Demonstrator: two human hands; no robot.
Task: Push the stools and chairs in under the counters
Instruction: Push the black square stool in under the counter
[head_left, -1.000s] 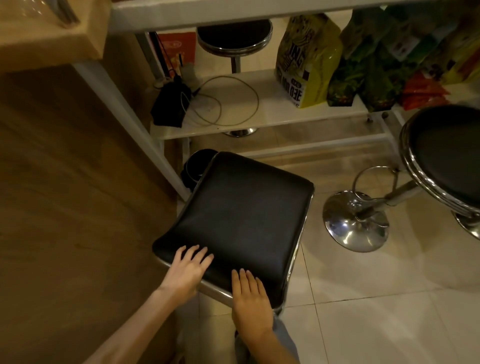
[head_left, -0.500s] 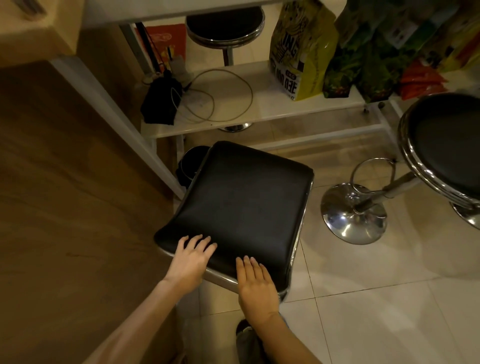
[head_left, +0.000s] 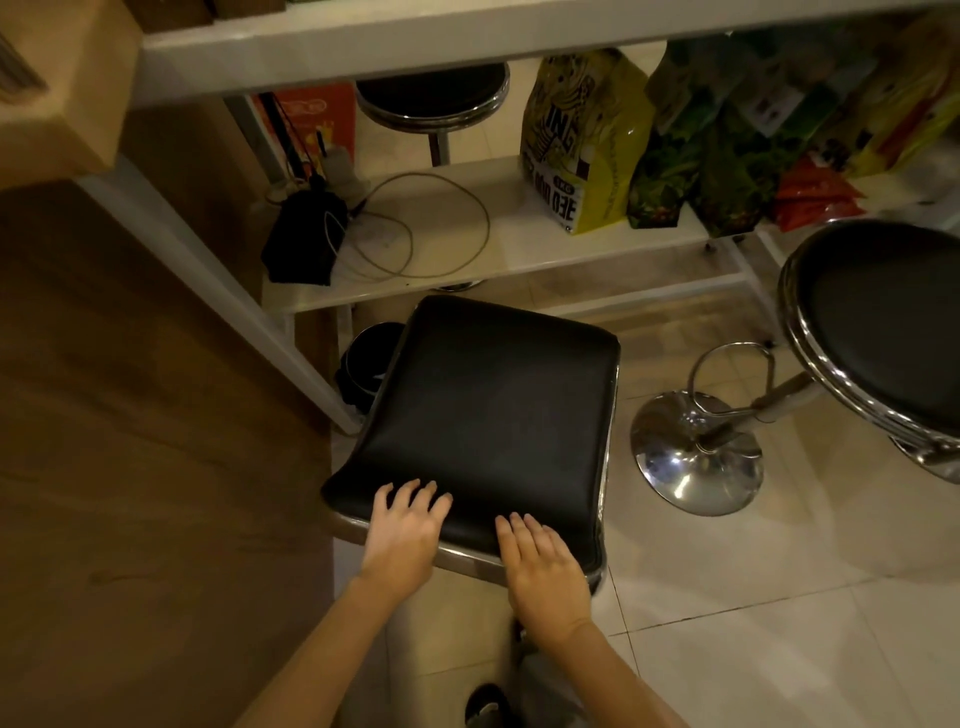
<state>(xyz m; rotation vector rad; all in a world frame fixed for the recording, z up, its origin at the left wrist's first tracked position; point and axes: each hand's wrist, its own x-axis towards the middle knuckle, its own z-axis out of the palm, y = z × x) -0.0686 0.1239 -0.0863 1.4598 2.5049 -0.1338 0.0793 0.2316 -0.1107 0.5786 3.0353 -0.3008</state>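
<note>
Two hands lay flat on the near edge of the square stool (head_left: 491, 410), and this was where a push forward would act best. The left hand (head_left: 402, 535) had its fingers (head_left: 410, 496) spread and straight on the black cushion, with the palm over the chrome rim. The right hand (head_left: 545, 564) was the same, fingers together and straight, gripping nothing. I judged that they pressed and did not hold, because a push needs only the palms behind the seat.

Ahead of the fingertips the seat reached toward the white counter (head_left: 415, 47), but most of it was outside the counter edge, so the step was not finished. Beyond the far edge of the seat there was the low shelf (head_left: 519, 244) with a cable (head_left: 441, 228) and snack bags (head_left: 587, 140); the shelf front may limit how deep the stool goes. To the left of the fingers the slanted white leg (head_left: 218, 291) and a dark bin (head_left: 363, 364) stood just beside the seat corner, so room there was narrow. To the right the round stool (head_left: 883, 332) and its chrome base (head_left: 696, 457) stood apart, with free tiled floor (head_left: 779, 623) between.
</note>
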